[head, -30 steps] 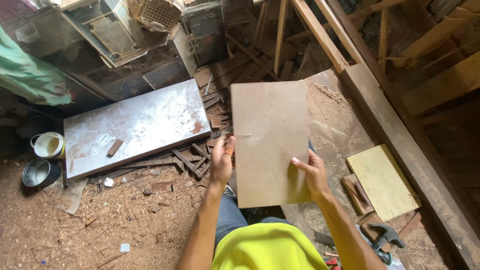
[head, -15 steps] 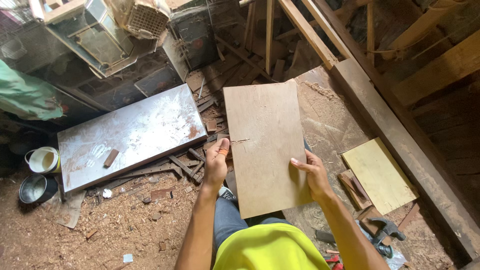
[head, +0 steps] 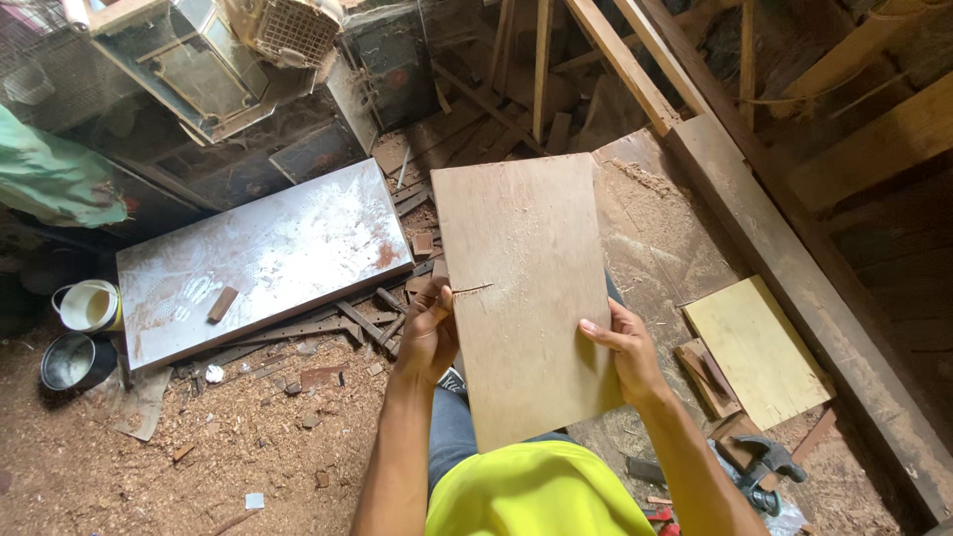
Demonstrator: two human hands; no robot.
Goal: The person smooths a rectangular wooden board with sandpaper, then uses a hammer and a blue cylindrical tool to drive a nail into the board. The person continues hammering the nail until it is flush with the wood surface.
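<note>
I hold a brown rectangular plywood board (head: 521,268) upright in front of me, its long side running away from me. My left hand (head: 429,333) grips its left edge, right below a short saw cut in that edge. My right hand (head: 620,349) grips the lower right edge with the thumb on the board's face. The board's lower end sits above my knee and yellow shirt (head: 536,491).
A large grey metal-faced panel (head: 263,258) lies on the sawdust floor at left, with wood scraps around it. Two buckets (head: 84,308) stand far left. A yellow board (head: 759,347) and a hammer (head: 764,462) lie at right beside a long beam (head: 794,288).
My view has shifted slightly. The board has tilted a little and sits lower and nearer; my right hand has slid down its right edge. The saw cut at the left edge has come into view.
</note>
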